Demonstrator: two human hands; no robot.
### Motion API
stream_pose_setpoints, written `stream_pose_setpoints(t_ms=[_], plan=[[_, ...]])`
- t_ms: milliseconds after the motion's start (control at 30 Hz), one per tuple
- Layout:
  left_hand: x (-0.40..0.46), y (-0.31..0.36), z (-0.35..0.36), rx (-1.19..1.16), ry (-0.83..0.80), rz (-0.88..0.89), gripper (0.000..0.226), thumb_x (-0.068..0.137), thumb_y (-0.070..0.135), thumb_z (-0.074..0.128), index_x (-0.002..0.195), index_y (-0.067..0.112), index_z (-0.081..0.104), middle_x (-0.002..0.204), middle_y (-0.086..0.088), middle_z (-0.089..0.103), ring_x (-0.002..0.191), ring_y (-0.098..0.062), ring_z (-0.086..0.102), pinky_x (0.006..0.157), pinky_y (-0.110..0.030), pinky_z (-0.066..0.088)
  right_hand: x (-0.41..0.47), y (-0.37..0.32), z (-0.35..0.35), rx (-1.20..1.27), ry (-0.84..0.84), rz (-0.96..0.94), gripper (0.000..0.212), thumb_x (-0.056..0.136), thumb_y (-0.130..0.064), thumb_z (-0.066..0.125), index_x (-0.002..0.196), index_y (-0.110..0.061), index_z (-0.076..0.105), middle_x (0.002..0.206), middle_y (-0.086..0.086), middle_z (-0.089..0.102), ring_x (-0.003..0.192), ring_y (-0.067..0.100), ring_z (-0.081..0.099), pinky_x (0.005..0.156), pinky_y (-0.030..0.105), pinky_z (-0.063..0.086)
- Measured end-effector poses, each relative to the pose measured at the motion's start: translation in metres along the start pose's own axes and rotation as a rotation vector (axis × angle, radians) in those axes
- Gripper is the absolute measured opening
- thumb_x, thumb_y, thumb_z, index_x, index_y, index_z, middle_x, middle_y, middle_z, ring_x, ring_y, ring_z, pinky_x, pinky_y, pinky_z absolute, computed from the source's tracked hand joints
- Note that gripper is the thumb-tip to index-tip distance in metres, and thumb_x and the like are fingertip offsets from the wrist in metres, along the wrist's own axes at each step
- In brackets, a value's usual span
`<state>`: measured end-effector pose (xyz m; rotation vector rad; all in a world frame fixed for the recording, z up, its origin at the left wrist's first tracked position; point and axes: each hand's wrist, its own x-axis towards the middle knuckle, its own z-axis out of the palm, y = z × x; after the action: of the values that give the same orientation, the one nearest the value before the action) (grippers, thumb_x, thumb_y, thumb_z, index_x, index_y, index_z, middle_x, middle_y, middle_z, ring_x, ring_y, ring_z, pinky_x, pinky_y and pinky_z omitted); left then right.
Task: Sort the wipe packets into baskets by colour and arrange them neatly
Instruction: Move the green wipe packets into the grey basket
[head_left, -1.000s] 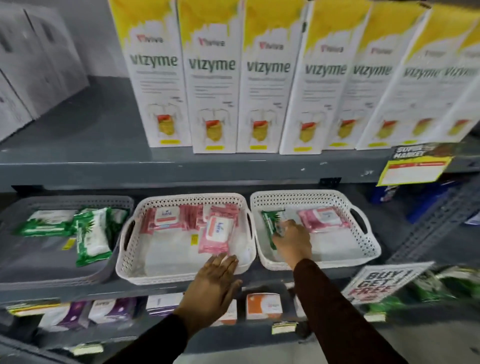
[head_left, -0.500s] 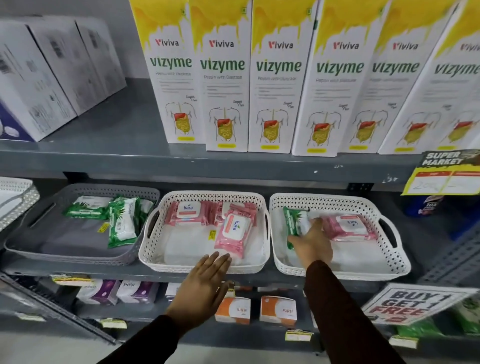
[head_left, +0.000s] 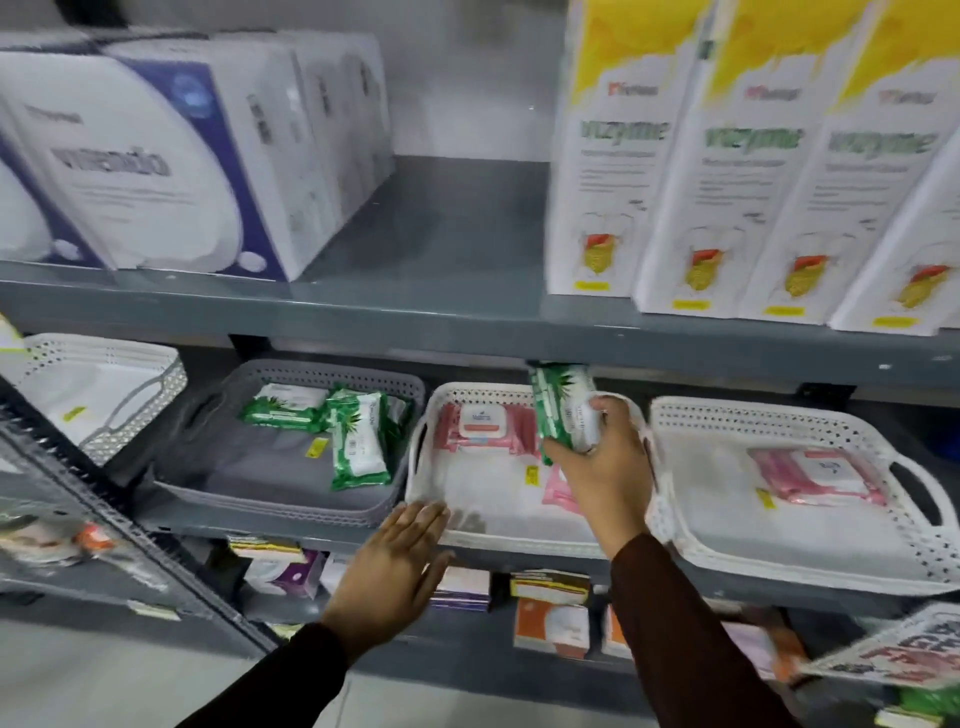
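Observation:
My right hand (head_left: 605, 467) grips a green wipe packet (head_left: 561, 405) and holds it upright above the middle white basket (head_left: 415, 467). That basket holds pink packets (head_left: 483, 426) at its back. My left hand (head_left: 395, 566) is flat and empty, its fingertips at the front left rim of the middle basket. The grey basket (head_left: 223, 478) to the left holds green packets (head_left: 358, 436). In the right white basket (head_left: 675, 525) lies one pink packet (head_left: 815, 473).
The shelf edge (head_left: 467, 332) hangs low over the baskets. Tall white and yellow boxes (head_left: 727, 171) and white and purple boxes (head_left: 156, 161) stand on the upper shelf. Another white basket (head_left: 104, 384) sits far left. Small boxes (head_left: 550, 623) fill the shelf below.
My right hand has lifted the green packet out of the right basket and carried it left over the middle basket. The view has swung left. My left hand stays by the middle basket's front.

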<state>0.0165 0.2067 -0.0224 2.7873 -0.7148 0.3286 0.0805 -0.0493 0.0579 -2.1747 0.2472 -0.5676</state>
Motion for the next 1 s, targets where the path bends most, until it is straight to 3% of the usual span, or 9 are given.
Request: stream_pose_setpoints(t_ms=[200, 433, 600, 667, 767, 900, 1000], plan=[[-0.043, -0.098, -0.039, 0.071, 0.027, -0.170, 0.059, 0.102, 0.044, 0.023, 0.127, 0.004, 0.059, 0.130, -0.014, 0.061, 0.121, -0.029, 0.055, 0.114, -0.031, 0.019, -0.045, -0.084, 0.114, -0.050, -0.310, -0.136, 0.064, 0.065, -0.047, 0.083, 0.119, -0.029, 0.053, 0.115, 0.002, 0.069, 0.098, 0.027, 0.066, 0.073, 0.036, 0.051], [-0.082, -0.170, -0.073, 0.095, -0.015, -0.267, 0.057, 0.101, 0.043, 0.025, 0.126, 0.006, 0.061, 0.127, -0.011, 0.064, 0.117, -0.027, 0.058, 0.114, -0.022, 0.010, -0.081, -0.156, 0.235, -0.172, -0.559, -0.225, 0.053, 0.069, -0.047, 0.077, 0.112, -0.029, 0.052, 0.109, 0.007, 0.068, 0.095, 0.032, 0.065, 0.072, 0.035, 0.051], [-0.092, -0.185, -0.083, 0.072, -0.038, -0.245, 0.049, 0.097, 0.038, 0.037, 0.129, 0.007, 0.059, 0.129, -0.009, 0.063, 0.119, -0.025, 0.057, 0.115, -0.022, 0.009, -0.087, -0.175, 0.293, -0.359, -0.584, -0.296, 0.047, 0.087, -0.043, 0.066, 0.126, -0.019, 0.055, 0.123, 0.016, 0.059, 0.112, 0.037, 0.056, 0.087, 0.041, 0.046], [-0.095, -0.188, -0.083, 0.061, -0.036, -0.239, 0.050, 0.098, 0.038, 0.037, 0.132, 0.008, 0.057, 0.131, -0.009, 0.061, 0.122, -0.024, 0.055, 0.116, -0.022, 0.009, -0.090, -0.174, 0.306, -0.495, -0.644, -0.338, 0.041, 0.096, -0.037, 0.055, 0.132, -0.016, 0.054, 0.137, 0.020, 0.051, 0.125, 0.040, 0.045, 0.100, 0.046, 0.038], [-0.098, -0.189, -0.080, 0.050, -0.017, -0.244, 0.051, 0.099, 0.040, 0.035, 0.135, 0.008, 0.054, 0.134, -0.010, 0.059, 0.126, -0.025, 0.052, 0.117, -0.024, 0.009, -0.092, -0.176, 0.307, -0.579, -0.665, -0.356, 0.038, 0.098, -0.032, 0.050, 0.132, -0.016, 0.056, 0.146, 0.019, 0.040, 0.133, 0.040, 0.033, 0.103, 0.052, 0.029], [-0.090, -0.172, -0.072, 0.037, 0.013, -0.228, 0.052, 0.099, 0.039, 0.035, 0.133, 0.006, 0.055, 0.133, -0.011, 0.060, 0.126, -0.026, 0.052, 0.115, -0.028, 0.016, -0.084, -0.170, 0.272, -0.400, -0.624, -0.322, 0.041, 0.097, -0.038, 0.049, 0.135, -0.023, 0.056, 0.145, 0.011, 0.045, 0.133, 0.037, 0.035, 0.102, 0.050, 0.032], [-0.079, -0.144, -0.058, -0.009, 0.017, -0.197, 0.051, 0.099, 0.038, 0.035, 0.132, 0.006, 0.056, 0.133, -0.010, 0.060, 0.126, -0.026, 0.052, 0.115, -0.030, 0.019, -0.074, -0.143, 0.226, -0.215, -0.419, -0.337, 0.038, 0.093, -0.037, 0.050, 0.126, -0.026, 0.063, 0.131, 0.006, 0.060, 0.120, 0.034, 0.050, 0.094, 0.049, 0.044]])
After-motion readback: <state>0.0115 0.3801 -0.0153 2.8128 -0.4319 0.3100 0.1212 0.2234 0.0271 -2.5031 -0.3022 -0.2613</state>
